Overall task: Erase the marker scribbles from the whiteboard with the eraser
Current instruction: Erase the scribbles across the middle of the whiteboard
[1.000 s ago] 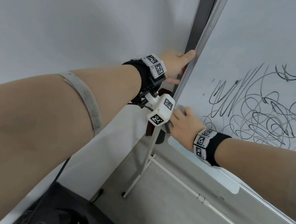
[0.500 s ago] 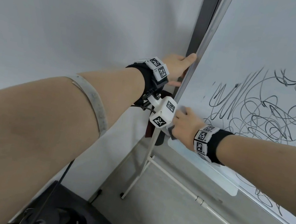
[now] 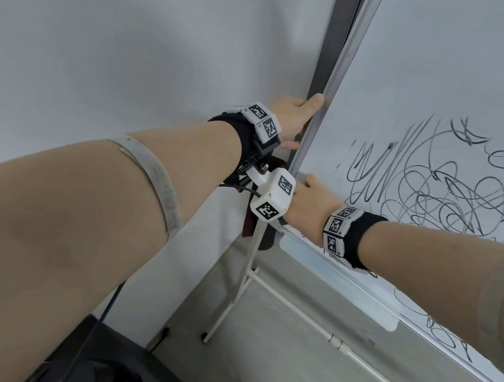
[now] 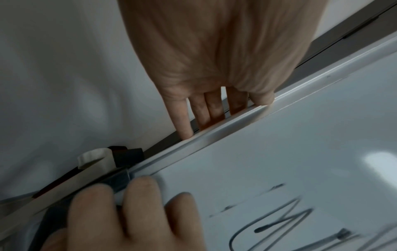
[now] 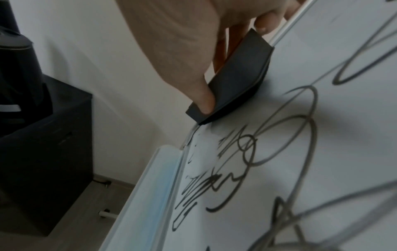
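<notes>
Head view's got the left hand [image 3: 292, 116] clamped on the silver metal side frame [image 3: 334, 81] of the white whiteboard [image 3: 460, 75], thumb in front, fingers behind. Right hand [image 5: 184, 51] grips the dark grey block eraser [image 5: 236, 74], pressed flat near the board's lower left corner, just beside the black marker scribbles [image 3: 442, 188].

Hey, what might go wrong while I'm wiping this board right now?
The eraser sits at the whiteboard's left edge, so a stroke could slip off the frame. The left hand steadies that edge on a light stand; hard pushing could shift the board. Scribbles near the tray could get missed.
</notes>
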`<move>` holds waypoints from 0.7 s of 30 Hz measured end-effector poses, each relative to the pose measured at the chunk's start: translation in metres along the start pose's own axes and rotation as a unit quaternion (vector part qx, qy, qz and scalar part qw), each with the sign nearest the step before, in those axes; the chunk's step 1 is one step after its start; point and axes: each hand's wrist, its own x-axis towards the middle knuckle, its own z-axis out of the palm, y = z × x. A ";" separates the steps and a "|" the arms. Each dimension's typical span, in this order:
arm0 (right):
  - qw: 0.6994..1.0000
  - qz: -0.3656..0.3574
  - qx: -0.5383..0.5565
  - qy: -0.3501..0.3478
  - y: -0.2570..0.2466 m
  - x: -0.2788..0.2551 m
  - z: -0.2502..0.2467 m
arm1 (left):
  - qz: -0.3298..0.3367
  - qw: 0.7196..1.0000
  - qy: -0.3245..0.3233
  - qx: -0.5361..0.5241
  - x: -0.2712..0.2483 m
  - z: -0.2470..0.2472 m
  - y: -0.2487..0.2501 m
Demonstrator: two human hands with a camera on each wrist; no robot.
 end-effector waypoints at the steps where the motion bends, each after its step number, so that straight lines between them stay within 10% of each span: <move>1: 1.000 0.003 0.001 0.005 0.000 0.001 0.001 | -0.003 1.000 0.004 0.001 0.000 -0.001 0.000; 7: 0.998 0.001 0.008 -0.056 -0.010 0.000 0.008 | -0.004 1.000 -0.014 0.012 0.000 -0.002 -0.001; 21: 0.943 0.167 -0.071 0.280 0.101 -0.106 -0.002 | -0.024 0.997 0.031 0.063 -0.014 0.008 0.011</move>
